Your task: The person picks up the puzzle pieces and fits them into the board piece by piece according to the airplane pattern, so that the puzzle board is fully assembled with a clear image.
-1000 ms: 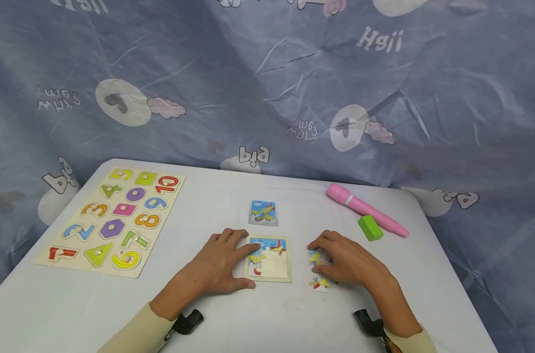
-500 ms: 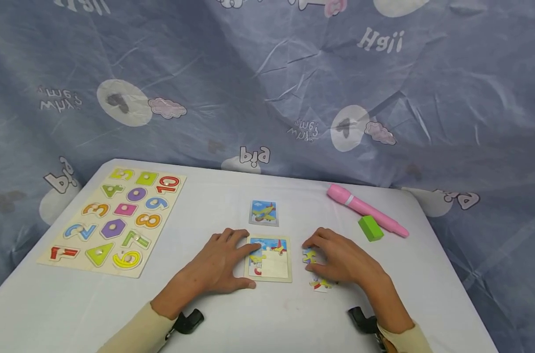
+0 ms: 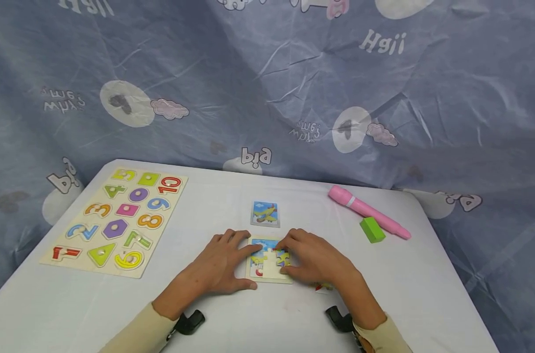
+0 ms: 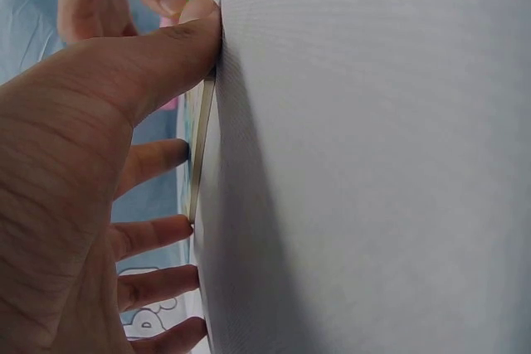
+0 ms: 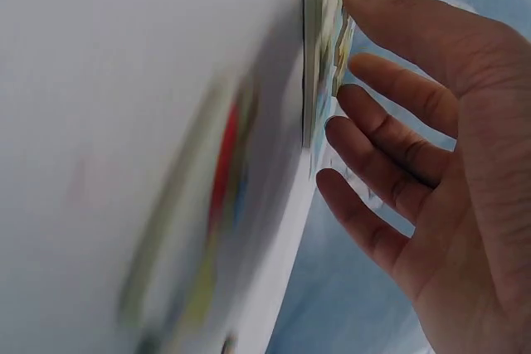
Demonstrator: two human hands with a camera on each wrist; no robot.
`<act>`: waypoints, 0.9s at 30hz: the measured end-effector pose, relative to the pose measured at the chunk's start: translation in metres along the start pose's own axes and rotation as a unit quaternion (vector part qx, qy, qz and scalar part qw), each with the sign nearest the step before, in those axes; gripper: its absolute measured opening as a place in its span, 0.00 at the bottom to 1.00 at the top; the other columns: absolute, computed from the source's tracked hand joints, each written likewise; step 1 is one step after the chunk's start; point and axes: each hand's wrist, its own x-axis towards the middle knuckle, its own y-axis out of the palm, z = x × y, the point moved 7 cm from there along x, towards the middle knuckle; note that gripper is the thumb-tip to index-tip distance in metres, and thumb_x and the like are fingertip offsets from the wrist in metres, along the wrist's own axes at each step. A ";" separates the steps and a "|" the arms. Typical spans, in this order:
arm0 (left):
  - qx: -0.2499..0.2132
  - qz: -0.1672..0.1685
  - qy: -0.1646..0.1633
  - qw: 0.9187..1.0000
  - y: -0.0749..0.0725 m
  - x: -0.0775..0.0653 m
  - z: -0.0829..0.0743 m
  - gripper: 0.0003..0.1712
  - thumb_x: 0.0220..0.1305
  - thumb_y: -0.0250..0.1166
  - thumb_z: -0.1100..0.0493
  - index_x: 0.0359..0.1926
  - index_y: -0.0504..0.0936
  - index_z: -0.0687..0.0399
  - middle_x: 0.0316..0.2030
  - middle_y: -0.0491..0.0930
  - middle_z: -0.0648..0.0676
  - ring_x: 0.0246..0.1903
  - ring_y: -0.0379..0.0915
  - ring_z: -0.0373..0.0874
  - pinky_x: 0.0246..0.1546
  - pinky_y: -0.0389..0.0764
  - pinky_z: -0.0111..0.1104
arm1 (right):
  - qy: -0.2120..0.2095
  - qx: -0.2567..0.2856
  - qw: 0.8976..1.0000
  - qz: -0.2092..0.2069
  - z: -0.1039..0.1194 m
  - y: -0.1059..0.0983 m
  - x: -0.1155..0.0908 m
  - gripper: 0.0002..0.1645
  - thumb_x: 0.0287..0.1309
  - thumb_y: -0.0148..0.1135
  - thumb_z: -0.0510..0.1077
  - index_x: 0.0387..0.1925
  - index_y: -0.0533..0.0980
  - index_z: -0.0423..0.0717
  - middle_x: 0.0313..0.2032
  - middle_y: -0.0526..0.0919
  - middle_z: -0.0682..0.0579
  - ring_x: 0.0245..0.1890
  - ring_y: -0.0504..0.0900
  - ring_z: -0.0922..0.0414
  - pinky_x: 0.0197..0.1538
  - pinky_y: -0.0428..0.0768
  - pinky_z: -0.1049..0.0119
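A small square jigsaw tray lies mid-table, with blue, red and yellow airplane pieces along its top and left side and bare wood at its centre. My left hand rests at its left side, fingers spread, index fingertip over the tray. In the left wrist view the thumb sits against the tray's edge. My right hand pinches a yellow-and-blue puzzle piece over the tray's right side. Another loose puzzle piece lies on the table, partly hidden under the right hand, and shows blurred in the right wrist view.
Behind the tray lies a small airplane picture. A number-and-shape board covers the table's left side. At the back right are a pink marker-like stick and a green block. A printed blue-grey cloth hangs behind.
My right hand has moved left from beside the tray to over its right side, carrying the puzzle piece. The left hand stays in place.
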 end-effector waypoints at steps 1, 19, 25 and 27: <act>-0.001 0.001 0.000 1.000 0.000 0.000 0.000 0.49 0.59 0.73 0.24 0.77 0.75 0.38 0.73 0.69 0.57 0.68 0.67 0.56 0.64 0.74 0.57 | -0.006 -0.002 1.000 0.002 0.004 0.002 0.003 0.29 0.59 0.80 0.58 0.58 0.85 0.53 0.51 0.81 0.58 0.49 0.80 0.61 0.57 0.83 0.58; 0.006 0.002 -0.003 1.000 -0.001 0.000 0.001 0.49 0.59 0.72 0.24 0.77 0.74 0.36 0.72 0.70 0.57 0.67 0.67 0.55 0.64 0.74 0.56 | -0.026 -0.017 1.000 0.007 0.019 0.010 0.023 0.28 0.61 0.79 0.59 0.59 0.85 0.53 0.51 0.82 0.59 0.52 0.81 0.59 0.61 0.81 0.58; 0.005 -0.004 0.001 1.000 -0.002 -0.002 0.001 0.49 0.60 0.73 0.25 0.77 0.75 0.38 0.72 0.70 0.57 0.67 0.68 0.55 0.64 0.74 0.56 | -0.026 -0.017 0.999 0.010 0.019 0.011 0.023 0.28 0.63 0.78 0.59 0.60 0.85 0.53 0.53 0.83 0.57 0.54 0.81 0.58 0.62 0.81 0.57; 0.002 -0.003 0.001 1.000 -0.002 -0.002 0.001 0.49 0.60 0.73 0.25 0.77 0.75 0.38 0.72 0.70 0.57 0.68 0.68 0.55 0.65 0.74 0.56 | -0.022 -0.015 1.000 0.011 0.019 0.010 0.022 0.29 0.63 0.78 0.59 0.60 0.84 0.53 0.54 0.83 0.57 0.54 0.81 0.57 0.62 0.81 0.56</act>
